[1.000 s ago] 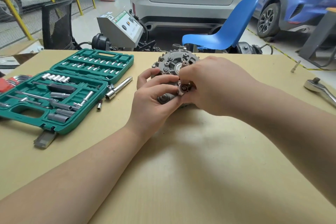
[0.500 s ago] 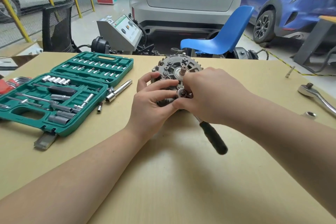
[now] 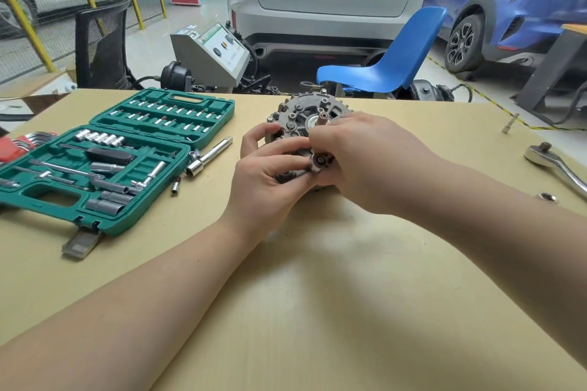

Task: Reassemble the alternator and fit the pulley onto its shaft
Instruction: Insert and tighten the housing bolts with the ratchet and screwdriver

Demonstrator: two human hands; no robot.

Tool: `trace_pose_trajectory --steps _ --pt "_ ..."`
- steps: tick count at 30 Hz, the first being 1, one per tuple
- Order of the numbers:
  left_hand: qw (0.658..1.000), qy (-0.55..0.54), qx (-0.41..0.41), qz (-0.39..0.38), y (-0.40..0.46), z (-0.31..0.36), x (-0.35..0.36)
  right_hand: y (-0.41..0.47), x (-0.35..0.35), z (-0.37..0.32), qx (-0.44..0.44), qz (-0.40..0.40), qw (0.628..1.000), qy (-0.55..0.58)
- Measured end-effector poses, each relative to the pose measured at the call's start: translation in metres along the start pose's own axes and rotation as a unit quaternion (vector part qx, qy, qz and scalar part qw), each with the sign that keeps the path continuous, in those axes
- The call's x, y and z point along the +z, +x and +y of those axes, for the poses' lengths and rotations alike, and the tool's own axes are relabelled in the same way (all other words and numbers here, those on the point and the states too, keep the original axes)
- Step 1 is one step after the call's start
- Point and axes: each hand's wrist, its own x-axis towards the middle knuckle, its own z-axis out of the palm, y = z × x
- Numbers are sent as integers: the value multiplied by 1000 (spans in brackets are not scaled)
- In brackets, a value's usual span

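Head view: the alternator (image 3: 306, 119) stands on edge mid-worktop (image 3: 317, 295), shaft (image 3: 323, 116) pointing toward the camera. The left hand (image 3: 270, 178) and right hand (image 3: 365, 162) together pinch a small socket-like metal piece (image 3: 318, 162) against its housing. An open green socket set (image 3: 104, 152) lies to the left.

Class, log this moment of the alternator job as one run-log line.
stage: reassembly | left hand: pinches small round metal part | right hand: grips same part | alternator: on table | pulley: cannot tell
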Motion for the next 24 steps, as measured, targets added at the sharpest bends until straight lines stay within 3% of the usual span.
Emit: trace_pose_trajectory --steps 2,7,10,14,19,24 --pt "1000 4 4 -5 0 0 0 0 -5 2 -17 6 1000 -13" --pt "1000 1 3 1 0 2 -2 -2 6 -11 61 31 998 -6" --pt "1000 -9 10 6 1 1 -2 -4 10 -9 22 64 997 -47" --pt "1000 1 12 -3 0 0 0 1 -1 -1 14 27 999 -17" --pt "1000 5 1 0 0 0 -2 1 6 -8 73 35 996 33" --pt "1000 -3 8 3 1 1 0 1 2 1 3 28 1000 5"
